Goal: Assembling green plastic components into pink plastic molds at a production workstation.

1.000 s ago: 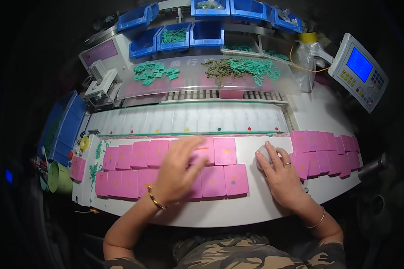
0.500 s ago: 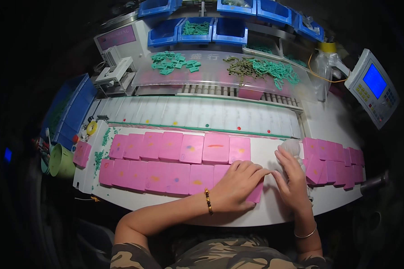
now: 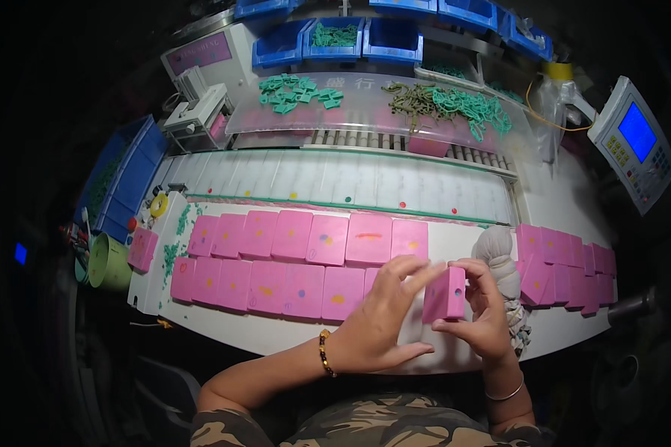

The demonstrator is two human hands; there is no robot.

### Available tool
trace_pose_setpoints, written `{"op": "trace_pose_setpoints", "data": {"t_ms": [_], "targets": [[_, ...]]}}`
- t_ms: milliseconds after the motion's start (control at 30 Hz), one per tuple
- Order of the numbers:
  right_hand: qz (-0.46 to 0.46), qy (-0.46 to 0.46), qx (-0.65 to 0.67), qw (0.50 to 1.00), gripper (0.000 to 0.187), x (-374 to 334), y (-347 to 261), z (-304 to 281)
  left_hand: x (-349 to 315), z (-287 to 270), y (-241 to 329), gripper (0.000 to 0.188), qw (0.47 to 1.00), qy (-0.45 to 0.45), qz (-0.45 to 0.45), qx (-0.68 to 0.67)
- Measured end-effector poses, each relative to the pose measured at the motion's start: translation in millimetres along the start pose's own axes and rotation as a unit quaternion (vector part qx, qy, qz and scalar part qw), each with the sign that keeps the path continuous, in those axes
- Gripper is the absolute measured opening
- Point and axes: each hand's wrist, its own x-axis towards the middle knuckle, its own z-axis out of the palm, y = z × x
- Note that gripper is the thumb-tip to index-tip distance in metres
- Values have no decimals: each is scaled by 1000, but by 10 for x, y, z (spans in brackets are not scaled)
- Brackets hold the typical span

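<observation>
The right hand (image 3: 492,328) pinched a pink rectangular block (image 3: 441,295); the left hand (image 3: 376,324), empty, spread open beside it. A slackening pinch could have dropped the block.

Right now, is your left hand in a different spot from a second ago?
Yes. Measured against the pink block with the red streak, the left hand has moved rightward and lower in the view.

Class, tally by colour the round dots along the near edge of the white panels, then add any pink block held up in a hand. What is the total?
Red dots: 3
Yellow dots: 2
Green dots: 1
Pink block held in the right hand: 1
Total: 7
</observation>
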Motion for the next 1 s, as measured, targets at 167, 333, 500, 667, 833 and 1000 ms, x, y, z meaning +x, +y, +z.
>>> {"op": "trace_pose_setpoints", "data": {"t_ms": [167, 333, 500, 667, 833, 1000], "targets": [[-87, -57, -105, 989, 69, 31, -120, 39, 37, 28, -20, 97, 986, -63, -108, -111], [-118, -165, -146, 968, 65, 104, -293, -100, 68, -162, -53, 92, 967, -162, -126, -153], [-37, -184, -46, 981, 65, 108, -364, -157, 69, -199, -8, 83, 929, -133, -197, -284], [-8, 74, 202, 977, 66, 127, -285, 135, 48, -63, -105, 73, 839, 64, -224, -492], [-191, 56, -94, 975, 46, 29, -120, 372, 197, 143, -75, 57, 742, 193, -209, -607], [-222, -17, -201, 954, 35, -31, -135, 422, 165, 52, -279, 58, 682, 188, -293, -643]]}}
